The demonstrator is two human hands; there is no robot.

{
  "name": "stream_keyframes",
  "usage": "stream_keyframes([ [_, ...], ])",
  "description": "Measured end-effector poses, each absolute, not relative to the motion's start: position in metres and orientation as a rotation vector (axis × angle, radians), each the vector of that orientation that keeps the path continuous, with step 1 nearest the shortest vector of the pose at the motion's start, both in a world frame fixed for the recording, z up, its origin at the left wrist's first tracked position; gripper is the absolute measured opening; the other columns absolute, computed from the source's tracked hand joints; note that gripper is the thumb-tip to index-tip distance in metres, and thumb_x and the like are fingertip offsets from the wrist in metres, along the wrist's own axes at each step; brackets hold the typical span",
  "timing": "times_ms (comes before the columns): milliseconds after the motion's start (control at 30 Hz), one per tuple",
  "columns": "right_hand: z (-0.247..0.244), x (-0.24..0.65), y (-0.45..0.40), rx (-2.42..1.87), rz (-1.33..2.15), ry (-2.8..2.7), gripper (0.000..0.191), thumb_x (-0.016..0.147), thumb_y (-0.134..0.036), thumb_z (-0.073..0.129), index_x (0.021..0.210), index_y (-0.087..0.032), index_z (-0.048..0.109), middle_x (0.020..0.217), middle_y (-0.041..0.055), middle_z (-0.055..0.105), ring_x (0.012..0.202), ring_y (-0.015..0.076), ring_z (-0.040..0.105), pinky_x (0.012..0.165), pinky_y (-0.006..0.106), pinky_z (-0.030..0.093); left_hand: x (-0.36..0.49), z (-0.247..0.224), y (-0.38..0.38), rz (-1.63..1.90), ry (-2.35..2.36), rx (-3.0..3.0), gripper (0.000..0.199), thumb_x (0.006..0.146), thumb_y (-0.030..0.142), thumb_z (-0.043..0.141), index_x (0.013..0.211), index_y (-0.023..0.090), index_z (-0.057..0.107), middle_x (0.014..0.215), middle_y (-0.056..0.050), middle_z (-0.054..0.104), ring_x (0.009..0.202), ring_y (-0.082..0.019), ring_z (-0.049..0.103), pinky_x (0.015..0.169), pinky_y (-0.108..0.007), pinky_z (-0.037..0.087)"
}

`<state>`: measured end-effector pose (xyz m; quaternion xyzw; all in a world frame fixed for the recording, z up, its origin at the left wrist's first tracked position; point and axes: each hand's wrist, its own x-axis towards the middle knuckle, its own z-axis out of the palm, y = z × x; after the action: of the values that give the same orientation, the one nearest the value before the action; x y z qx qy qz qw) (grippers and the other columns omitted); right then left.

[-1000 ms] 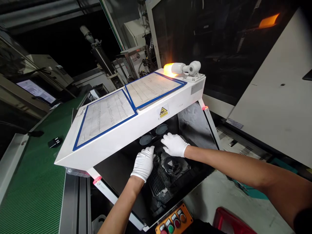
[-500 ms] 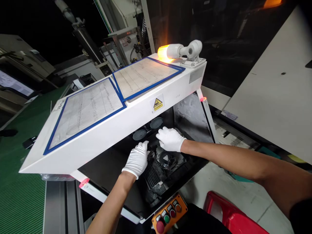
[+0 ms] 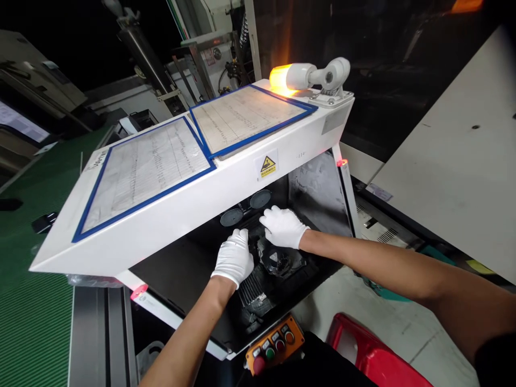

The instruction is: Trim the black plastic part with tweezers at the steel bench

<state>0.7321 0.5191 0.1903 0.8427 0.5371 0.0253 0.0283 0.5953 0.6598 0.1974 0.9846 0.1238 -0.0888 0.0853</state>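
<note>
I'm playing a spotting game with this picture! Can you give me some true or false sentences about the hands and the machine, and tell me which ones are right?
1. Both hands wear white gloves. True: the left hand and right hand are gloved.
2. The lamp on the white cover glows green. False: it glows orange.
3. Both hands rest on the black finned part under the cover. True.
4. The button box is blue. False: it is orange.
5. Two sheets framed in blue lie on the cover. True: the left sheet and the right sheet.
</note>
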Motion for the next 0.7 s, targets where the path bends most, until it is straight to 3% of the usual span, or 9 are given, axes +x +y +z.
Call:
stream_keyframes([
  [167, 0.198, 0.725, 0.519, 2.618, 0.032, 1.608, 0.017, 0.088, -0.027, 0.062, 0.099, -0.014, 0.065, 0.101, 0.0108, 0.058, 0.094, 0.0312, 0.054, 0.066, 0.038, 0.051, 0.603, 0.210, 0.656, -0.357, 0.390, 2.891, 0.042, 0.080, 0.018, 0.057, 0.121, 0.009, 0.055, 0.116, -0.020, 0.067, 0.098, -0.035, 0.072, 0.084, -0.046, 0.061],
  [233, 0.203, 0.722, 0.521, 2.637, 0.007, 1.591, 0.025, 0.086, -0.027, 0.068, 0.104, -0.010, 0.067, 0.106, 0.0138, 0.060, 0.100, 0.0343, 0.054, 0.081, 0.047, 0.053, 0.606, 0.209, 0.656, -0.391, 0.405, 2.869, 0.043, 0.079, 0.019, 0.060, 0.121, 0.007, 0.056, 0.114, -0.022, 0.068, 0.100, -0.037, 0.072, 0.084, -0.048, 0.061],
  [267, 0.205, 0.719, 0.521, 2.650, -0.002, 1.593, 0.032, 0.084, -0.028, 0.071, 0.109, -0.008, 0.067, 0.114, 0.0157, 0.061, 0.109, 0.0367, 0.052, 0.094, 0.055, 0.050, 0.608, 0.207, 0.656, -0.400, 0.413, 2.857, 0.045, 0.079, 0.020, 0.061, 0.121, 0.007, 0.056, 0.114, -0.023, 0.068, 0.100, -0.037, 0.072, 0.084, -0.049, 0.061],
  [333, 0.209, 0.703, 0.516, 2.702, -0.016, 1.595, 0.046, 0.088, -0.029, 0.070, 0.128, -0.007, 0.062, 0.138, 0.0178, 0.053, 0.133, 0.0390, 0.039, 0.118, 0.064, 0.026, 0.610, 0.203, 0.656, -0.397, 0.426, 2.829, 0.047, 0.077, 0.021, 0.065, 0.121, 0.006, 0.057, 0.114, -0.024, 0.068, 0.100, -0.037, 0.072, 0.084, -0.049, 0.061],
  [400, 0.206, 0.669, 0.501, 2.769, -0.091, 1.583, 0.046, 0.099, -0.029, 0.055, 0.142, -0.011, 0.054, 0.155, 0.0135, 0.041, 0.144, 0.0337, 0.029, 0.125, 0.059, 0.012, 0.611, 0.200, 0.655, -0.349, 0.426, 2.803, 0.049, 0.076, 0.023, 0.067, 0.122, 0.007, 0.058, 0.115, -0.023, 0.069, 0.101, -0.037, 0.072, 0.086, -0.049, 0.061],
  [467, 0.192, 0.616, 0.476, 2.772, -0.317, 1.596, 0.041, 0.106, -0.027, 0.037, 0.141, -0.018, 0.056, 0.148, 0.0093, 0.051, 0.134, 0.0276, 0.045, 0.119, 0.047, 0.032, 0.608, 0.201, 0.654, -0.242, 0.425, 2.792, 0.061, 0.074, 0.023, 0.070, 0.131, 0.007, 0.055, 0.125, -0.024, 0.065, 0.115, -0.040, 0.066, 0.099, -0.053, 0.056],
  [533, 0.166, 0.554, 0.444, 2.654, -0.673, 1.640, 0.041, 0.104, -0.027, 0.044, 0.142, -0.021, 0.058, 0.133, 0.0076, 0.064, 0.113, 0.0230, 0.062, 0.101, 0.035, 0.049, 0.598, 0.203, 0.650, -0.096, 0.449, 2.790, 0.078, 0.075, 0.021, 0.070, 0.146, 0.006, 0.042, 0.146, -0.026, 0.053, 0.138, -0.042, 0.049, 0.119, -0.057, 0.039],
  [600, 0.134, 0.495, 0.413, 2.499, -0.989, 1.616, 0.058, 0.097, -0.024, 0.052, 0.154, -0.020, 0.046, 0.118, 0.0079, 0.071, 0.093, 0.0239, 0.070, 0.079, 0.032, 0.057, 0.572, 0.204, 0.641, 0.053, 0.507, 2.779, 0.082, 0.082, 0.020, 0.063, 0.155, 0.008, 0.029, 0.161, -0.023, 0.036, 0.153, -0.038, 0.029, 0.129, -0.056, 0.022],
  [700, 0.091, 0.433, 0.386, 2.337, -1.204, 1.529, 0.069, 0.093, -0.023, 0.055, 0.159, -0.013, 0.037, 0.108, 0.0157, 0.073, 0.086, 0.0331, 0.072, 0.074, 0.041, 0.058, 0.496, 0.201, 0.605, 0.313, 0.645, 2.569, 0.059, 0.094, 0.016, 0.047, 0.152, 0.015, 0.039, 0.159, -0.015, 0.044, 0.150, -0.026, 0.037, 0.128, -0.046, 0.031],
])
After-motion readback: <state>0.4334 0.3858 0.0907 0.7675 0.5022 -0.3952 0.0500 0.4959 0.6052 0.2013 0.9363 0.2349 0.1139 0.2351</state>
